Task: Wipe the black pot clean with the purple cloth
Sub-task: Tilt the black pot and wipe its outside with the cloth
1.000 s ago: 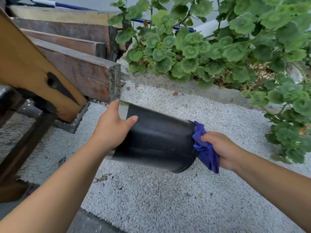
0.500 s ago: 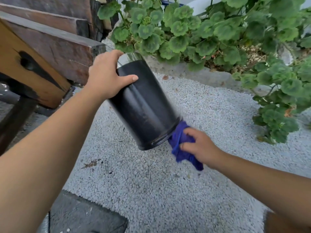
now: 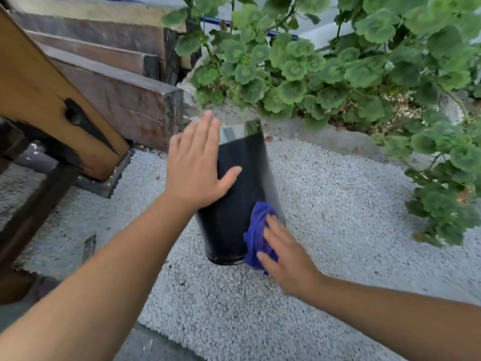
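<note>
The pot (image 3: pixel 242 194) is a tall, matt black cylinder, held tilted over the gravel, its shiny rim far and its closed base near. The purple cloth (image 3: pixel 256 235), bunched, presses against its lower right side.

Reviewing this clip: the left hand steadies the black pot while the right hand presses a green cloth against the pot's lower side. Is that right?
Not quite. The cloth is purple, not green, as the head view shows. The rest holds: the left hand steadies the black pot while the right hand presses the cloth against the pot's lower side.
</note>
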The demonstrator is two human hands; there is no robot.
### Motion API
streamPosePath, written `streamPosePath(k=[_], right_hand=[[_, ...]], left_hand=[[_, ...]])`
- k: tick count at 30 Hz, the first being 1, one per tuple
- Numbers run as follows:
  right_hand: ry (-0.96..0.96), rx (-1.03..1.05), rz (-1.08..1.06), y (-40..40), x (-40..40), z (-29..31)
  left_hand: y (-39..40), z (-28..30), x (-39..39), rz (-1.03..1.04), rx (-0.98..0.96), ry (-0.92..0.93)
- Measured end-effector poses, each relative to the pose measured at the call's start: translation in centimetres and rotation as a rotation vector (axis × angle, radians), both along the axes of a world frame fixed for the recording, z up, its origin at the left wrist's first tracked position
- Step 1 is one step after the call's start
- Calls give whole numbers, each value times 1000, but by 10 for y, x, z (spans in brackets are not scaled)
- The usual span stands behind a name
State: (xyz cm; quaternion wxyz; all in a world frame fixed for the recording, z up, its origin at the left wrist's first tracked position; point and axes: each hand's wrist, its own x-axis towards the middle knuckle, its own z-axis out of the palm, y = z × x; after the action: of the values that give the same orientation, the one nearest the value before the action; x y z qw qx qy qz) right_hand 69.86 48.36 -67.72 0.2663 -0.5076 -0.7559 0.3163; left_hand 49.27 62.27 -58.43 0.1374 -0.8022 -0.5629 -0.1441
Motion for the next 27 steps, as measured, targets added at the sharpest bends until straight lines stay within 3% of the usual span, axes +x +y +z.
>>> streamPosePath(k=[3, 6, 9, 15, 19, 23, 27], right_hand=[[-172, 103, 144, -7, -10, -2], [-424, 392, 379, 5, -9, 4], [-471, 594, 546, 19, -10, 8], [-535, 841, 663, 25, -47, 13], [-585, 834, 722, 26, -48, 13], [-520, 712, 731, 36, -9, 10], [-578, 594, 728, 48, 32, 3]], left_hand=[[-3, 0, 7, -29, 28, 45], [5, 5, 15, -15, 28, 66], [13, 7, 14, -3, 10, 83], [24, 9, 14, -51, -17, 110], [22, 7, 11, -65, -23, 87], [24, 6, 0, -46, -70, 4], [25, 5, -12, -72, -118, -54]])
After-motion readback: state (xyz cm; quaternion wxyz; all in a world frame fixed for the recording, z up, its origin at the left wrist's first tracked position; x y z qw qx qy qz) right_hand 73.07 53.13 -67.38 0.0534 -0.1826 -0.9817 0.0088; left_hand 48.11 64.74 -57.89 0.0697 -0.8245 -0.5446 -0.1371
